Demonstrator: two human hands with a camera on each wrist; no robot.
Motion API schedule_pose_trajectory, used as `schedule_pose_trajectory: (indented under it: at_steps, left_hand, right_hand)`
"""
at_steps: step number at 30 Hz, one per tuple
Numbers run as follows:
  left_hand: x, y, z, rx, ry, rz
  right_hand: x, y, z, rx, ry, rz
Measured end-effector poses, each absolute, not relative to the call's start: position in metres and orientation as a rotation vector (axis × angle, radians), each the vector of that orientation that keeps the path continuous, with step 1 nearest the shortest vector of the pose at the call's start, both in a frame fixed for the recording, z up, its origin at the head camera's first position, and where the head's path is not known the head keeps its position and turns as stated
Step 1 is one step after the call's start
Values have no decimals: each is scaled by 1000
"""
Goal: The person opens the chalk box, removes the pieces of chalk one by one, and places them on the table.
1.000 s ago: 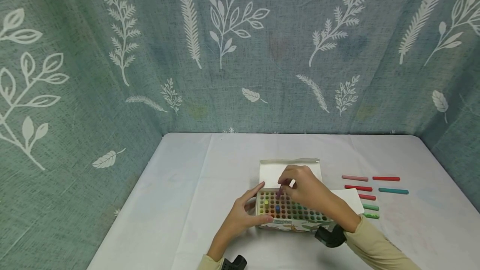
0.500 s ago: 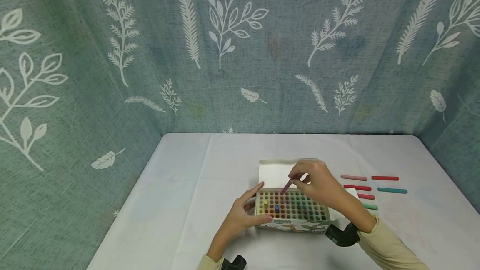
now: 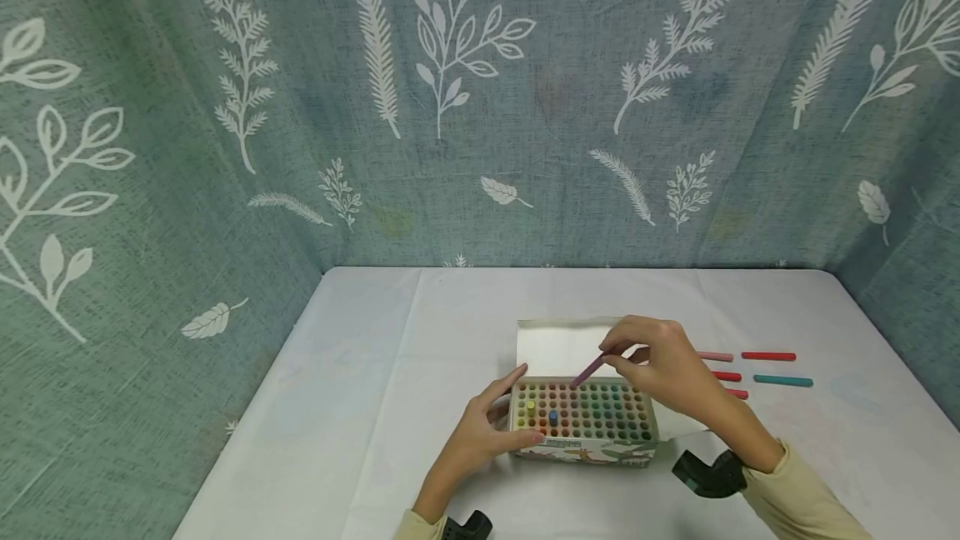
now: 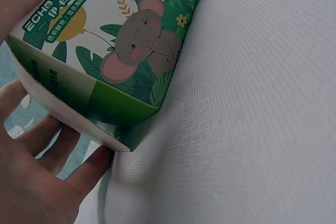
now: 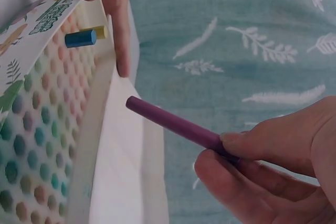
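In the head view, my right hand (image 3: pixel 660 361) pinches a slim purple crayon (image 5: pixel 176 123) between thumb and fingers. The crayon slants down, its lower end close over the back rows of holes. Below it stands an open crayon box (image 3: pixel 577 450), with a grid of coloured holes facing up. A yellow crayon (image 3: pixel 531 407) and a blue crayon (image 3: pixel 553 417) poke up from holes on the left. My left hand (image 3: pixel 483 427) holds the box's left end, thumb at the front edge and fingers spread along the side flap. An elephant print (image 4: pixel 142 43) shows on the box front.
The box's white lid (image 3: pixel 555 344) stands open at the back, and a flap (image 3: pixel 675 423) sticks out on the right. Right of the box lie a teal crayon (image 3: pixel 783 381) and several red or pink crayons (image 3: pixel 768 356). A patterned curtain (image 3: pixel 465 190) surrounds the white table (image 3: pixel 360 407).
My right hand has moved right and slightly up with the purple crayon, which now leans more and shows more of its length. The left hand and the box have stayed put.
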State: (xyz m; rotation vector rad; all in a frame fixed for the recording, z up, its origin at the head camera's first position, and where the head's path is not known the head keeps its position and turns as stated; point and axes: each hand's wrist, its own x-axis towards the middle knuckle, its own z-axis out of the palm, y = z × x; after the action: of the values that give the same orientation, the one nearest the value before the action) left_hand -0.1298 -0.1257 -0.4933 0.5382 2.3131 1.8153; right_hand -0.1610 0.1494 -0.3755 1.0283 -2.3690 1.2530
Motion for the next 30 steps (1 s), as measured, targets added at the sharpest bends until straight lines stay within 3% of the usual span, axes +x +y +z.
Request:
schedule_pose_trajectory:
  at_steps: [30]
  left_hand:
    - [-130,-126,-495,549,2295,1827]
  right_hand:
    - [-145,208,-364,730,-2404,1357]
